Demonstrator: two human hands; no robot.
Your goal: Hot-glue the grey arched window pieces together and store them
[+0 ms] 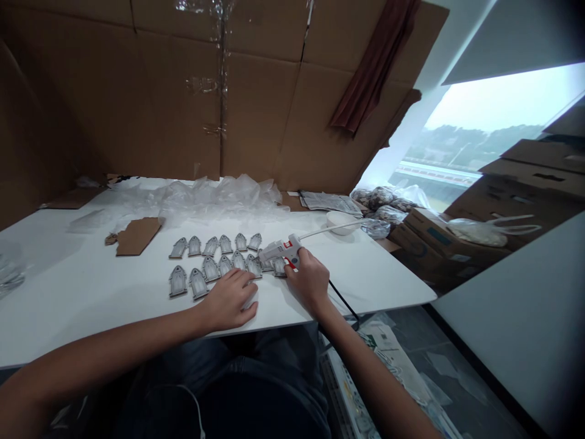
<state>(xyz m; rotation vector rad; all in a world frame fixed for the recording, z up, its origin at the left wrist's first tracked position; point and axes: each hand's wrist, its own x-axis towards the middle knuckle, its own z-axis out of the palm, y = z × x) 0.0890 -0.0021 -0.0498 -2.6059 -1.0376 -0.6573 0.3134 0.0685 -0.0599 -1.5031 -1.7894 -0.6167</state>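
Observation:
My right hand [308,277] grips a white and red hot glue gun [280,249], with a long white glue stick [326,228] sticking out of its back. The gun's nozzle points left, low over the row of small grey pieces. These flat arched pieces, like little doors or windows, lie in rows on the white table; one arched piece [178,281] is at the front left. My left hand [231,299] rests on the table, thumb apart, fingertips at the near edge of the front pieces. Whether they touch a piece is hard to see.
Crumpled clear plastic bags [214,198] lie along the back beside a torn cardboard piece [138,236]. A white bowl [342,223] stands right of the glue gun. A black cord [343,299] hangs over the front edge. Cardboard boxes [423,244] are stacked at right.

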